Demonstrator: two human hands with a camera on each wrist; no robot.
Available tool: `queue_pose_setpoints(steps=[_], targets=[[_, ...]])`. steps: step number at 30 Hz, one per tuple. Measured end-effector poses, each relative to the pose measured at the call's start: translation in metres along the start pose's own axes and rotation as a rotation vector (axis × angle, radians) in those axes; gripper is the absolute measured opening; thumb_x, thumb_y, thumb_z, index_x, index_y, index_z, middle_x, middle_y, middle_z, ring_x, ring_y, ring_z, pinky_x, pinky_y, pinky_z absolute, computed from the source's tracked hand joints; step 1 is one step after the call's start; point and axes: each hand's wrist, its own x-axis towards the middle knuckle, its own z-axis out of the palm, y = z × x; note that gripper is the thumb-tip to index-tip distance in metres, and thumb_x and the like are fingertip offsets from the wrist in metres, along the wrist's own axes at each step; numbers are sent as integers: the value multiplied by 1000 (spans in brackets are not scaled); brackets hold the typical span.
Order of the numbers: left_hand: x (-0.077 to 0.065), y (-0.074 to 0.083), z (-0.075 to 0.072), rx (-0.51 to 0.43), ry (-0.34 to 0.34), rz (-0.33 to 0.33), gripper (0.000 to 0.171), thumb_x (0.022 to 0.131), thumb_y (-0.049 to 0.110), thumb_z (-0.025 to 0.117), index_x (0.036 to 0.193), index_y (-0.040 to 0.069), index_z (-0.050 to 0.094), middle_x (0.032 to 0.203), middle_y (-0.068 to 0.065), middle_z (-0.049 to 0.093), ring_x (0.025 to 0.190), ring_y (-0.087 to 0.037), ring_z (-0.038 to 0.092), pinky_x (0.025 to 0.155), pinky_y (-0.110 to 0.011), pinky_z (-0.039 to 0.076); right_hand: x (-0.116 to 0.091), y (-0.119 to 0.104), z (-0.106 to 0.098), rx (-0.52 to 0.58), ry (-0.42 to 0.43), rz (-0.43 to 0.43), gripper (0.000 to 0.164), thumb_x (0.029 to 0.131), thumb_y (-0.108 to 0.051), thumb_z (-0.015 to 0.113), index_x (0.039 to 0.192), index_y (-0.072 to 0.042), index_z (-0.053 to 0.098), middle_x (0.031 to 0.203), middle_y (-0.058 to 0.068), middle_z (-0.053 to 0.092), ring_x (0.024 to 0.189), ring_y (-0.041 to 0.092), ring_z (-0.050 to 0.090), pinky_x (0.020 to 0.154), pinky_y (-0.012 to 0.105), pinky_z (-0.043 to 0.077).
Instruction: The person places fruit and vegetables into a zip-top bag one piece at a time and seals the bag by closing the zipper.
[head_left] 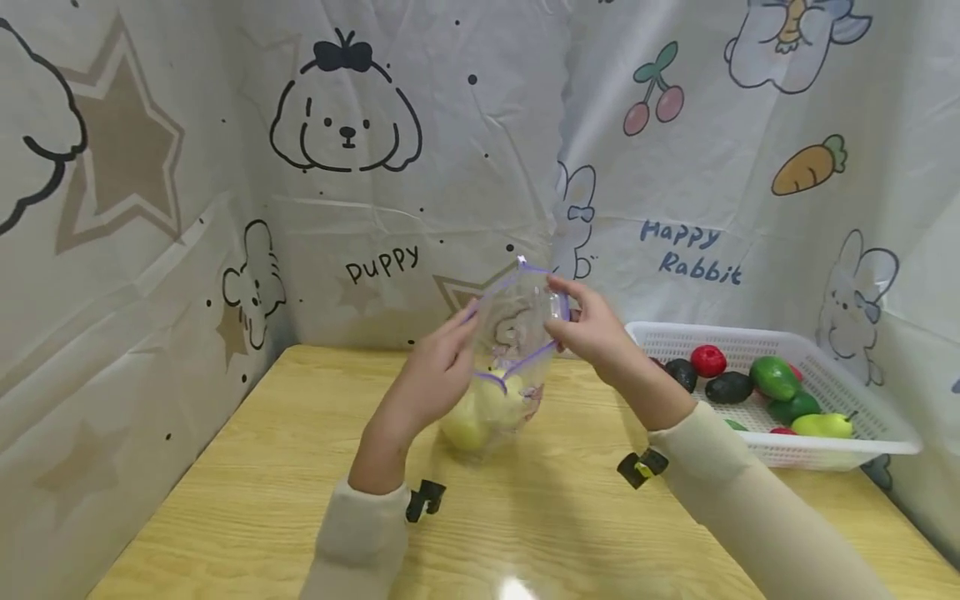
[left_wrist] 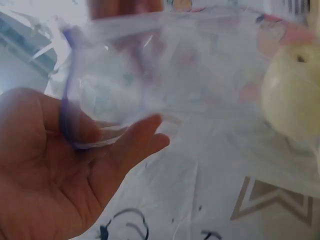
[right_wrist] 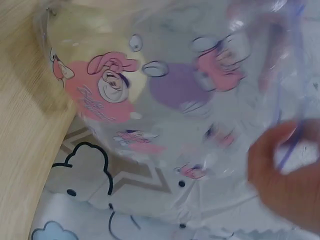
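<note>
A clear zip bag (head_left: pixel 517 321) with a purple zip edge and cartoon prints is held up over the table, its mouth spread. Pale yellow round fruit (head_left: pixel 465 425) lies in its lower part; in the left wrist view one such fruit (left_wrist: pixel 295 92) shows a small dark dimple. My left hand (head_left: pixel 438 367) grips the left side of the bag's mouth, the purple edge running between thumb and fingers in the left wrist view. On the opposite side, my right hand (head_left: pixel 592 325) pinches the rim; in the right wrist view its finger and thumb (right_wrist: pixel 272 155) curl round the purple edge.
A white plastic basket (head_left: pixel 885 442) stands at the right of the wooden table (head_left: pixel 247 492). Inside are dark avocados (head_left: pixel 729 387), red fruit (head_left: pixel 708 361), green produce (head_left: pixel 774 377) and a yellow-green pear (head_left: pixel 822 426). A printed cloth (head_left: pixel 480 167) hangs behind and at both sides.
</note>
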Motion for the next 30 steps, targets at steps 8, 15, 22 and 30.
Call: queue_pose_setpoints(steps=[8,15,22,30], targets=[[7,-5,6,-64,10,-47,51,107,15,31,156,1,34,167,-5,21,118,-24,58,72,-34,48,2,-8,-6,88,-6,-90,78,87,8,53,160,-8,30,157,15,38,72,8,52,59,20,49],[9,-8,11,-97,60,-34,54,104,11,33,157,2,30,168,1,16,88,-22,57,53,-25,40,-3,-8,-8,-31,75,-115,80,86,9,55,159,-11,32,156,6,42,74,10,54,60,22,53],[9,-3,7,-93,140,48,60,99,5,38,159,1,26,169,3,11,107,-17,61,61,-25,44,-8,-9,-2,0,45,-218,84,85,14,54,161,-11,28,161,9,35,96,20,59,61,24,55],[7,-13,13,28,-55,-53,64,97,4,40,158,-4,22,170,-6,6,47,-11,28,45,-22,36,-14,15,10,-232,-138,-105,72,91,5,57,158,-4,32,158,21,31,90,30,63,70,36,60]])
